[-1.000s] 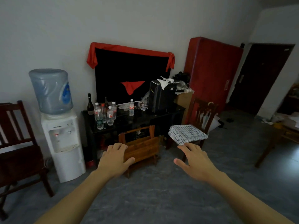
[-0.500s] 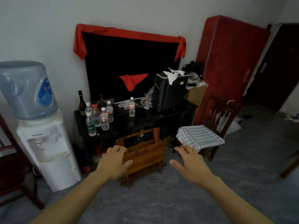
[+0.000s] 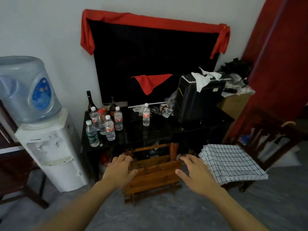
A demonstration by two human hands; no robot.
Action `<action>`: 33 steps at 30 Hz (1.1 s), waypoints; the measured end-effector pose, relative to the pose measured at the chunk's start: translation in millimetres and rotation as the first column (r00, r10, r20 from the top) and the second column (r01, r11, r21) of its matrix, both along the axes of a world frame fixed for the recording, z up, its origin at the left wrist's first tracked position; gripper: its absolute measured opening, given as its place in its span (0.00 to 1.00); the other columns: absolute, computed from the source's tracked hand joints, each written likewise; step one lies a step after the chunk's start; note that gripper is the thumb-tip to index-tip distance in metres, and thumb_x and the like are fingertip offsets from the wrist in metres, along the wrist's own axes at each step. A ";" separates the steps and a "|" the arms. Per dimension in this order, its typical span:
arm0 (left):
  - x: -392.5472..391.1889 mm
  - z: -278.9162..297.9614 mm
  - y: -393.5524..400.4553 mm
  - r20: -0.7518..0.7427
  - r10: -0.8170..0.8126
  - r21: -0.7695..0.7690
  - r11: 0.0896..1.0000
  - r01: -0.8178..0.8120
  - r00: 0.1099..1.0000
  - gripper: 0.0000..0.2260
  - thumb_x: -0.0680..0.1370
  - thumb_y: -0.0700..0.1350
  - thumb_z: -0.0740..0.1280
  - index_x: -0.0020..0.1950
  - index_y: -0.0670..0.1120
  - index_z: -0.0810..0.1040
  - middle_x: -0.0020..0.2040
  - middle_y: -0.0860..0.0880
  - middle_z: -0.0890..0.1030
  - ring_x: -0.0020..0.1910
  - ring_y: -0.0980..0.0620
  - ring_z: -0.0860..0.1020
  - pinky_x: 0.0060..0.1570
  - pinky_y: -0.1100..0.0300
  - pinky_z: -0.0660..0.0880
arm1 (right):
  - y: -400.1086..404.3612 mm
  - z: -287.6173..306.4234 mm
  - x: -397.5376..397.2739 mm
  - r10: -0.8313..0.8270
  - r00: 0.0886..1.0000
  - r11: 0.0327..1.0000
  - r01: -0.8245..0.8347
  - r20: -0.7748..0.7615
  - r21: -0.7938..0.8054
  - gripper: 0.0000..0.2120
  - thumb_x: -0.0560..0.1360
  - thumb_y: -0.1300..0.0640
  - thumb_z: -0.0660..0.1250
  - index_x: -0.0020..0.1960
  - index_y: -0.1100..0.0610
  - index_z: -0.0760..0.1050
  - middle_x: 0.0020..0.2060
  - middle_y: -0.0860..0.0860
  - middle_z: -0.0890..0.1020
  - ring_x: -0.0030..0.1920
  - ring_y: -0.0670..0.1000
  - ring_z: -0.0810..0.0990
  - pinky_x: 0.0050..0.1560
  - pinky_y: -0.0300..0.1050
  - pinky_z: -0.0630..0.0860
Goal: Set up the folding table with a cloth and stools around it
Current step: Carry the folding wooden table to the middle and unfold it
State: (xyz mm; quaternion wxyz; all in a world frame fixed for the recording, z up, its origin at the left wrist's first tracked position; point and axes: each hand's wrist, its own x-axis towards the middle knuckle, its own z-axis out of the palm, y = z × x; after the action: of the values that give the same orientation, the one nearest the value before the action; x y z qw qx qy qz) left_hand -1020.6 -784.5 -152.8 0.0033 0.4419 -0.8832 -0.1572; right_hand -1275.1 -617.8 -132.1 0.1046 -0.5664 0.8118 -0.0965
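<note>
The folded brown slatted wooden table (image 3: 153, 174) stood on the grey floor (image 3: 166, 214), leaning against the front of the black glossy cabinet (image 3: 166, 130). My left hand (image 3: 119, 172) was spread open at its left edge, fingers apart; whether it touched the wood I could not tell. My right hand (image 3: 195, 174) hovered open beside its right edge. The folded white black-checked cloth (image 3: 231, 162) lay on the dark wooden chair (image 3: 270, 135) just right of it.
</note>
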 end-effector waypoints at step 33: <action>-205.1 -250.2 -297.6 0.140 0.198 0.271 0.935 -0.230 0.970 0.26 0.78 0.59 0.60 0.73 0.53 0.61 0.73 0.51 0.63 0.71 0.48 0.62 0.68 0.52 0.66 | -401.5 -265.2 -194.3 0.289 0.950 0.881 -0.313 0.120 0.356 0.31 0.78 0.35 0.52 0.77 0.46 0.56 0.76 0.49 0.59 0.76 0.52 0.56 0.75 0.50 0.55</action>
State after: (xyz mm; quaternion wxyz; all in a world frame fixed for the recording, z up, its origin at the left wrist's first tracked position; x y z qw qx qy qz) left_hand -1225.7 -1082.1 -403.0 -0.0922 0.5392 -0.7966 -0.2571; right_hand -1469.3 -1019.3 -397.3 0.2490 -0.6522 0.7137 0.0578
